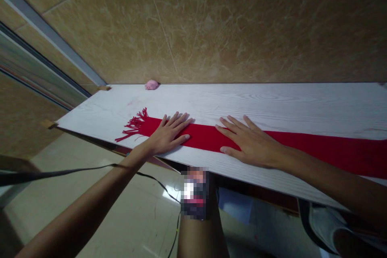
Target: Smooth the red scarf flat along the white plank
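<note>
Because the red scarf (201, 138) lies flat across the middle of the frame and runs to the right edge, even pressure from spread palms should suit it best. Both hands are wide open, gripping nothing: the left hand (171, 133) lies across the cloth near the splayed fringe (137, 123), left of centre, the right hand (250, 143) across it right of centre. Light strokes along its length would likely avoid rucking; pushing toward the white tabletop's (272, 100) lower edge could skew it. The pink toy (151, 85), upper left of centre, sits well apart.
</note>
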Tool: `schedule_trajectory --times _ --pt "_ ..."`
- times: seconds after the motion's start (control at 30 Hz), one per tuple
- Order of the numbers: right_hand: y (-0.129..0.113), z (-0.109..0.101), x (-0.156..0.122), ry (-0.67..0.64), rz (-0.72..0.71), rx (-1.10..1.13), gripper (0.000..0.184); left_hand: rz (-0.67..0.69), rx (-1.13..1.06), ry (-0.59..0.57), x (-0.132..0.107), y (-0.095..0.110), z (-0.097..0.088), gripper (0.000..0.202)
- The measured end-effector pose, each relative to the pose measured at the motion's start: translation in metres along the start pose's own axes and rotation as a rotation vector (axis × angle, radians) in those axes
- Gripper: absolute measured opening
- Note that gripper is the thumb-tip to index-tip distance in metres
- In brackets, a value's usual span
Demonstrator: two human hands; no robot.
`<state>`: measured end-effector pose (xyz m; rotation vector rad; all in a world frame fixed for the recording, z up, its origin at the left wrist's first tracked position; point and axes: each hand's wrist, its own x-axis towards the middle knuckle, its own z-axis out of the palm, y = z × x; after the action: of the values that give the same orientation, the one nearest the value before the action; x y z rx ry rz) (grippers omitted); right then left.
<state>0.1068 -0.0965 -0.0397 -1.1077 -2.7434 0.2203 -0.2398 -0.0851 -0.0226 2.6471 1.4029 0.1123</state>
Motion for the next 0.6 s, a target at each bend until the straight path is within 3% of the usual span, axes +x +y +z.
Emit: schedule_trajectory --times 0.17,0.27,0.43,0.6 --pt "0.000 -0.004 0.000 -0.018 0.026 0.016 0.089 -0.002 -0.004 0.008 -0.007 0.000 -0.005 0.072" --pt "-0.003 -0.009 0.003 -0.003 0.014 0.032 0.086 0.076 -0.015 0.097 -0.010 0.006 -0.012 0.071" --pt "-0.021 -0.010 0.023 0.128 -0.115 0.108 0.067 0.296 -0.063 0.192 -0.015 0.025 -0.015 0.039" --pt "-0.037 0.001 0.050 0.082 -0.112 0.139 0.068 0.365 -0.081 0.257 -0.009 0.034 -0.009 0.025"
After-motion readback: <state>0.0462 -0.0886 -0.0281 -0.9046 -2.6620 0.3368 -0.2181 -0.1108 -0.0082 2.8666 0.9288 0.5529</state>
